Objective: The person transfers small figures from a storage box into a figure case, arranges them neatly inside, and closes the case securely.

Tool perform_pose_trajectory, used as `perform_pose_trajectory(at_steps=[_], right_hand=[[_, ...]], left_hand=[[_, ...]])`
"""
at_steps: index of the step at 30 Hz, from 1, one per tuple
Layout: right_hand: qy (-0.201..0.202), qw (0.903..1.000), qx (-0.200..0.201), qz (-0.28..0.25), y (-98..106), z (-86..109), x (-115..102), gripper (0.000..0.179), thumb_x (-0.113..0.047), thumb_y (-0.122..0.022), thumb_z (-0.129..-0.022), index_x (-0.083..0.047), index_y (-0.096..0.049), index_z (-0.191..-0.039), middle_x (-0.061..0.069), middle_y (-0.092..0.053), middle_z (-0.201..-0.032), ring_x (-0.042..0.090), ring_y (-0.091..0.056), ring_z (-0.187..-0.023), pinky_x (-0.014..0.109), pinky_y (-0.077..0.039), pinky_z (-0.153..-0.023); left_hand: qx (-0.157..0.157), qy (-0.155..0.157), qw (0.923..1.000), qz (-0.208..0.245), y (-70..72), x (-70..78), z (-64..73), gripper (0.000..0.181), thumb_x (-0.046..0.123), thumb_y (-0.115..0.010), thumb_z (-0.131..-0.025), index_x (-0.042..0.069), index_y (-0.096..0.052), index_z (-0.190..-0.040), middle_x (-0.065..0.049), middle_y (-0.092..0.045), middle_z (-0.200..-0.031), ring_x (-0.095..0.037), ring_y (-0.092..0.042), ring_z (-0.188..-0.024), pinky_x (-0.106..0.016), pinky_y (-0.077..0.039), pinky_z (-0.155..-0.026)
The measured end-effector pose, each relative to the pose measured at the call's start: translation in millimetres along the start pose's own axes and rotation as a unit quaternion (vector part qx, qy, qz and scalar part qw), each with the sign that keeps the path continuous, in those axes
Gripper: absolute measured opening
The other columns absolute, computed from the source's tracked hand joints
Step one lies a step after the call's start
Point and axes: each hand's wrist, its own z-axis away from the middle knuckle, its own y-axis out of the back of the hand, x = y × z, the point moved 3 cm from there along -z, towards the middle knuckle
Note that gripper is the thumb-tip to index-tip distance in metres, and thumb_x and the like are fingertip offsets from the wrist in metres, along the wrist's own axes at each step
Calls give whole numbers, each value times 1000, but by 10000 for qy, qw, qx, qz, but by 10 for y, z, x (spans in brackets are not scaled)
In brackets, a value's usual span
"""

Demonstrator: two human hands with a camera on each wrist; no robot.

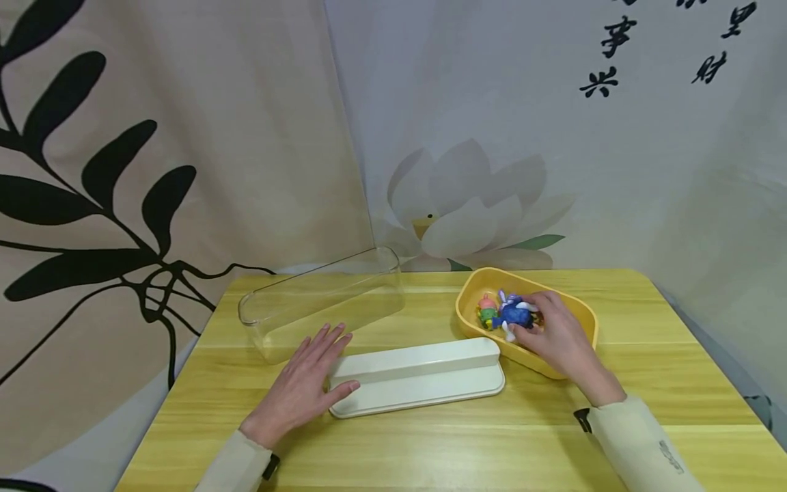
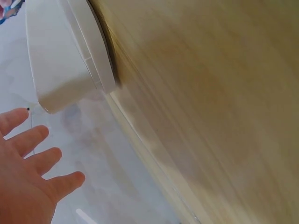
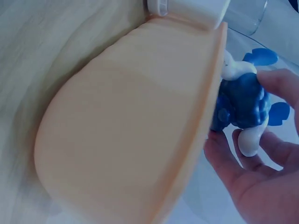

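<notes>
My right hand (image 1: 556, 337) pinches a blue and white toy figure (image 1: 515, 312) between thumb and fingers, over the yellow tray (image 1: 585, 316). In the right wrist view the blue and white figure (image 3: 247, 100) shows just past the tray's rim. A small pink and green toy figure (image 1: 488, 311) sits in the tray to its left. My left hand (image 1: 302, 384) has its fingers spread, at the left end of a long white piece with a raised ridge (image 1: 424, 385). The left wrist view shows these fingers apart, holding nothing, near the white piece (image 2: 63, 51).
A clear, open-topped box (image 1: 326, 307) stands at the back left of the wooden table (image 1: 639, 383), behind the white piece. The tray's front left side stands close to the white piece's right end. A printed curtain (image 1: 258, 137) hangs behind the table.
</notes>
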Motion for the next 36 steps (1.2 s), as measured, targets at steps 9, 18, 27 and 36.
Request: perform_pose_trajectory(at_steps=[9,18,27,36], right_hand=[[-54,9991,107,-399,25,58,-65,56,-23,-79,-91,5,-57,-135,18,-56,-126,35,-64,-102,47,-62,-84],[-592,9823,-394,-1733,-48,161,-194,56,-26,-79,-92,6,-53,-131,27,-61,-127,40,-68,-112,44,-60,-94],[-511,9639,-727,-2511,-221,259,-360,58,-17,-79,-92,6,-49,-136,28,-56,-134,39,-67,-115,38,-61,-94],[-280,9412,-1103,-3180,-532,368,-582,55,-13,-81,-89,3,-52,-134,22,-58,-127,30,-69,-109,30,-61,-90]], left_hand=[[-57,37,10000,67,-25,-12,24,83,60,-60,-99,8,-39,-160,-11,-29,-169,-35,-25,-155,-60,-24,-125],[-59,-472,9988,134,-29,-28,72,76,56,-65,-98,7,-48,-154,-12,-39,-164,-36,-36,-150,-59,-34,-120],[-176,-851,9961,175,-31,-43,106,71,55,-63,-99,10,-52,-151,-8,-40,-164,-30,-38,-150,-55,-35,-120],[-205,-865,9960,133,-33,-33,77,72,56,-64,-98,10,-52,-152,-8,-40,-164,-30,-38,-150,-53,-35,-121]])
